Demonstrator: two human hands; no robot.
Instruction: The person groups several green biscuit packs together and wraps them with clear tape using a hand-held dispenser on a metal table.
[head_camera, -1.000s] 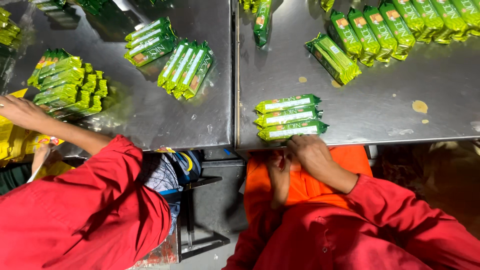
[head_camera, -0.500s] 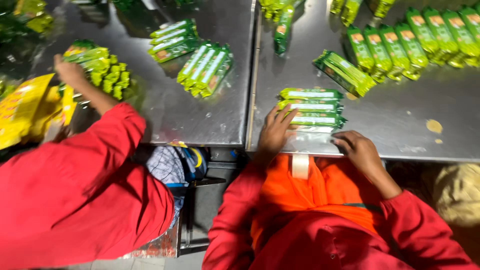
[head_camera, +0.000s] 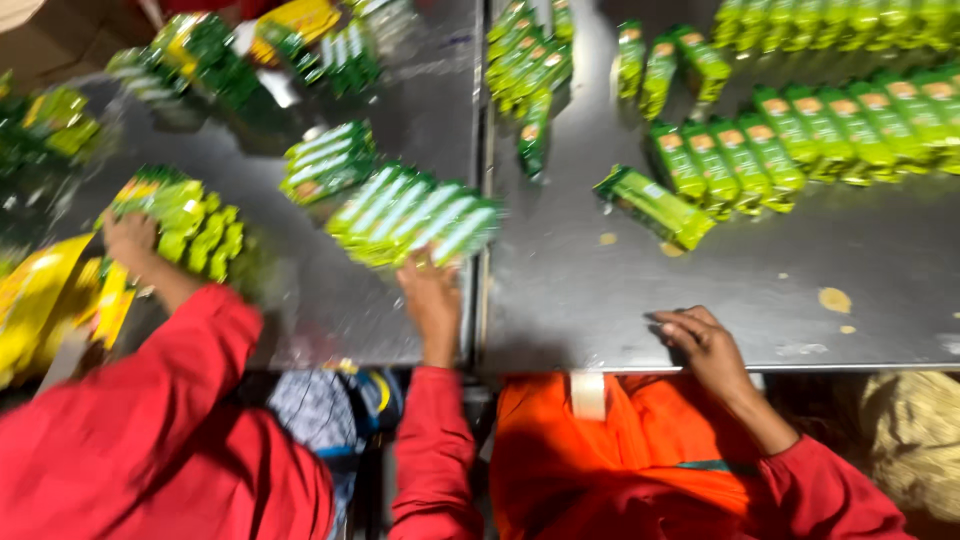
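Note:
My left hand (head_camera: 430, 292) reaches across the seam between two steel tables and grips the near edge of a blurred row of green snack packets (head_camera: 415, 215), which lies on the left table (head_camera: 300, 300). Resting on the front of the right table (head_camera: 700, 270) is my right hand (head_camera: 705, 345), fingers loosely curled and holding nothing. I wear red sleeves and an orange apron (head_camera: 600, 450).
A co-worker in red at the left has a hand (head_camera: 130, 238) on a pile of green packets (head_camera: 190, 215). More green packets (head_camera: 800, 140) line the back of the right table. One packet (head_camera: 655, 207) lies apart. Yellow wrappers (head_camera: 40, 300) sit far left.
The row of green packets has gone with my left hand from the right table's front edge over to the left table. My right hand stays near the front edge.

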